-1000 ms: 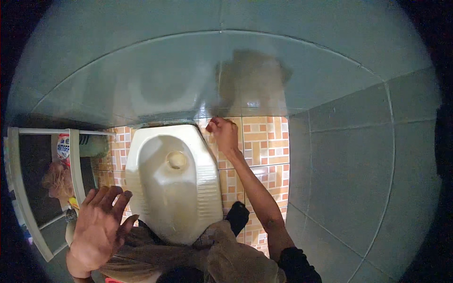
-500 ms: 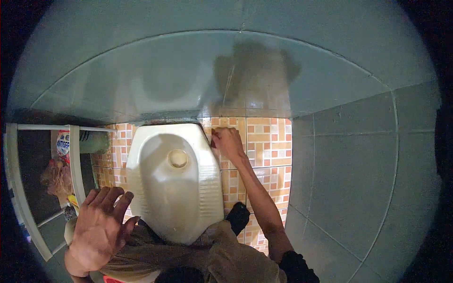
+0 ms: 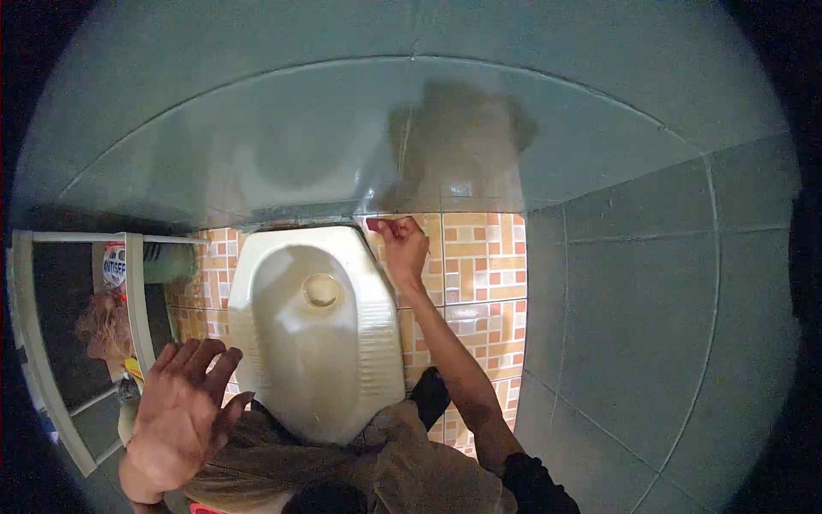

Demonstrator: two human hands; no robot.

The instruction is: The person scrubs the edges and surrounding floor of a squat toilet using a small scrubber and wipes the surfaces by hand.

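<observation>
1. white rack (image 3: 134,283) at far left; pinkish bundle (image 3: 110,330) and green container (image 3: 169,263) show at it.
2. left hand (image 3: 180,407): back up, between rack and toilet. fingers (image 3: 204,353) loosely bent, slightly apart, no grip visible; underside hidden.
3. white squat toilet (image 3: 378,343): set in the patterned tile floor (image 3: 479,330), close to the grey front wall (image 3: 291,128), between the hands. ribbed footrests, round drain at far end.
4. right hand (image 3: 405,248): over floor just right of toilet's far corner. fingers bent, tips together; small reddish bit at tips, can't tell if held.
5. grey side wall (image 3: 634,300) at right.
</observation>
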